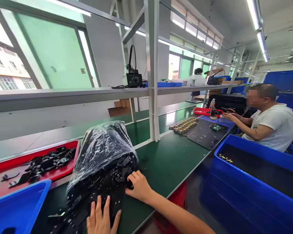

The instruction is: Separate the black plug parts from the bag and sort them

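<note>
A clear plastic bag [104, 139] lies on the green bench with its mouth toward me, and small black plastic parts [97, 182] spill out of it in a heap. My left hand [102, 216] rests on the near side of this heap with its fingers spread. At the heap's right edge, my right hand [139, 187] has its fingers curled in against the black parts. Whatever lies under those fingertips is mostly hidden, so I cannot make out a single held piece.
Left of the bag stand a red tray [74, 154] with more black parts and a blue bin [36, 195]. A metal post [153, 71] rises behind the bench. A co-worker [271, 120] sits at the right, beyond a large blue tub [258, 188].
</note>
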Demonstrator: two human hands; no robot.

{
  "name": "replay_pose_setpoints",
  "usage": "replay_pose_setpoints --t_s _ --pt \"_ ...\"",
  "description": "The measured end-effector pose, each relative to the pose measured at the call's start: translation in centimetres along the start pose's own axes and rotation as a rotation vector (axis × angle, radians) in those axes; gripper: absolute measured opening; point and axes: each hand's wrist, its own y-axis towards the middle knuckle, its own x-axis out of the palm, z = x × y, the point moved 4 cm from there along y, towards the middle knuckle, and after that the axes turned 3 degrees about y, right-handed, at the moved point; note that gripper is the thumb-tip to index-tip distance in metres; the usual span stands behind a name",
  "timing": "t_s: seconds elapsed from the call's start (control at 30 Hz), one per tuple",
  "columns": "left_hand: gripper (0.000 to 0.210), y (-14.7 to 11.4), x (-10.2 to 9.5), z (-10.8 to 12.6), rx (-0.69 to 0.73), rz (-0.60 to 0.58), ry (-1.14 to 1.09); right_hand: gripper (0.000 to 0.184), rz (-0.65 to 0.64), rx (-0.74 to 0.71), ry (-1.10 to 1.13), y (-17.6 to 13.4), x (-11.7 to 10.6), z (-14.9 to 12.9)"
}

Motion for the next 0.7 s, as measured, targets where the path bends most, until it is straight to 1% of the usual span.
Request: replay_pose_setpoints --t_s 0.13,0.3,0.4,0.57,0.7 --pt "0.058 -0.6 -0.3 0.0 0.014 -0.005 0.05 0.015 0.042 -0.024 0.093 -0.5 -0.8 -0.4" --pt "0.051 -1.4 -0.7 0.0 0.01 -0.026 0.054 0.017 0.107 -0.051 0.224 -1.0 -1.3 -0.7" --pt "0.049 -1.7 -0.9 0.2 0.0 -0.028 0.041 0.015 0.125 -0.049 0.29 -1.3 -1.4 -0.4" --pt "0.049 -2.0 -1.3 0.7 -0.045 -0.069 -0.016 0.006 0.118 0.007 0.389 -1.5 -1.6 0.4" --pt "0.049 -2.2 -1.7 0.8 -0.074 -0.116 -0.069 0.006 0.093 0.082 0.503 -1.3 -2.0 0.8"
